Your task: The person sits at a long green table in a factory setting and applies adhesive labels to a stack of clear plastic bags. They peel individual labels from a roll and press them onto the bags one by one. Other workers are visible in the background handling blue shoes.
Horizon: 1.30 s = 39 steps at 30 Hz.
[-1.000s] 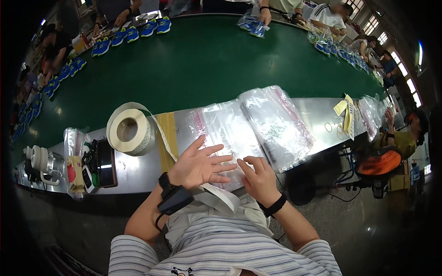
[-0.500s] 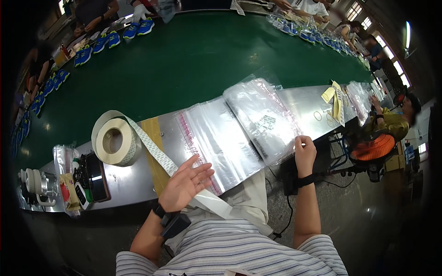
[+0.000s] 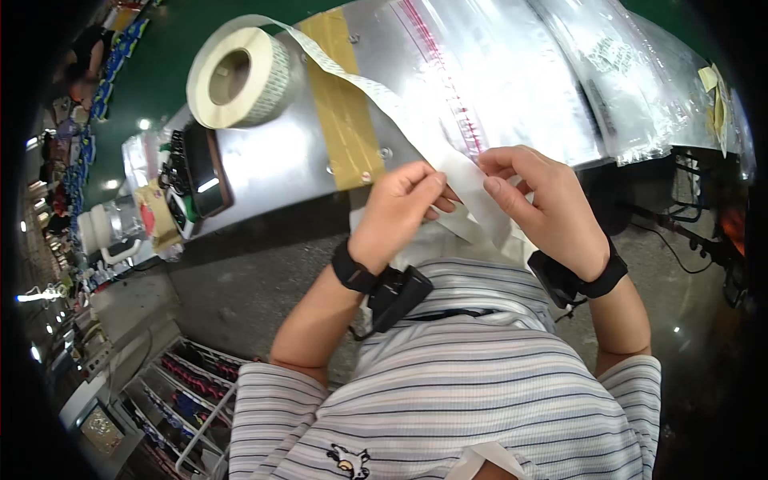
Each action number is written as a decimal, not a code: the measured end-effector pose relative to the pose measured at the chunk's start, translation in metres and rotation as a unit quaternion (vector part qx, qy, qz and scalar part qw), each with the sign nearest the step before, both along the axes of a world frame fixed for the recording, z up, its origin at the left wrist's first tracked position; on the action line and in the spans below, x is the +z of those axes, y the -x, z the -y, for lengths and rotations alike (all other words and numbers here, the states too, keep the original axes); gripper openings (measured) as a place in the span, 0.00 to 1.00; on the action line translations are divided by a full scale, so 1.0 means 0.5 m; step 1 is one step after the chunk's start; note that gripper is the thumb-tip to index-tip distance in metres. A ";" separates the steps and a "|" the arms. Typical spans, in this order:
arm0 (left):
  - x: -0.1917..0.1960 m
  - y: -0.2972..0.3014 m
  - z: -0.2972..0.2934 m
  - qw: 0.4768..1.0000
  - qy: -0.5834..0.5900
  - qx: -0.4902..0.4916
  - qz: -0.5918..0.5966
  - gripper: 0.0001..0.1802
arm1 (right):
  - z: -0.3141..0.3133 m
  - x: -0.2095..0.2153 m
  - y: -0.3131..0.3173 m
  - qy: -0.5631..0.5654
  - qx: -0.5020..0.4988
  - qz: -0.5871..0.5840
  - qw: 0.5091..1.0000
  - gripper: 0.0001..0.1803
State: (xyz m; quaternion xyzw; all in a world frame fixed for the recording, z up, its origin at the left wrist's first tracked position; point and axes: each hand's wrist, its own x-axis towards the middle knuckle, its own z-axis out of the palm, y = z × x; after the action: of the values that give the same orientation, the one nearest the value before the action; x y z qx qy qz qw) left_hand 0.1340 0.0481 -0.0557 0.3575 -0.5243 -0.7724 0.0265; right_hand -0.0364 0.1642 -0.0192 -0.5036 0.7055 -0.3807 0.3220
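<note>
A large roll of white labels [image 3: 270,84] rests on the metal tabletop, and its label strip [image 3: 400,116] runs down over the table's near edge toward my lap. My left hand [image 3: 396,210] is closed at the strip's left edge, thumb against forefinger. Opposite it, my right hand [image 3: 548,200] has thumb and forefinger curled in at the strip's right edge; what lies between those fingertips is partly hidden. Beyond my hands lie flat clear plastic bags [image 3: 520,88] with a red printed band. More clear bags [image 3: 640,92] overlap them on the right.
Brown tape [image 3: 342,104] crosses the metal table. Left of the roll are a dark phone-like device [image 3: 206,172] and a white-handled tool [image 3: 100,228]. Yellow paper pieces [image 3: 716,100] lie far right. A rack [image 3: 196,400] stands on the floor at lower left.
My view has turned down and left. My right hand has left the plastic bag's corner and come to the label strip. My left hand has gone from spread to closed at the strip.
</note>
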 end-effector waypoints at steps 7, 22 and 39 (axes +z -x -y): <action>0.058 -0.022 0.005 0.994 0.045 -0.103 0.002 0.10 | 0.078 -0.025 0.010 -0.067 0.031 0.207 0.976 0.17; 0.046 -0.112 0.270 0.910 -0.129 0.361 -0.155 0.20 | -0.086 0.019 0.092 -0.126 0.108 0.386 0.907 0.06; 0.151 -0.047 0.004 0.835 0.547 -0.060 0.003 0.17 | 0.031 0.029 -0.036 0.090 0.075 0.144 0.983 0.11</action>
State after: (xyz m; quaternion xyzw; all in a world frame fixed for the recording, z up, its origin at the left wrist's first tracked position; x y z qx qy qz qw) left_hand 0.1575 0.0462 0.0200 0.2546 -0.8817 -0.3591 0.1699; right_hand -0.0181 0.1485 -0.0047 -0.5217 0.5747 -0.4862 0.4014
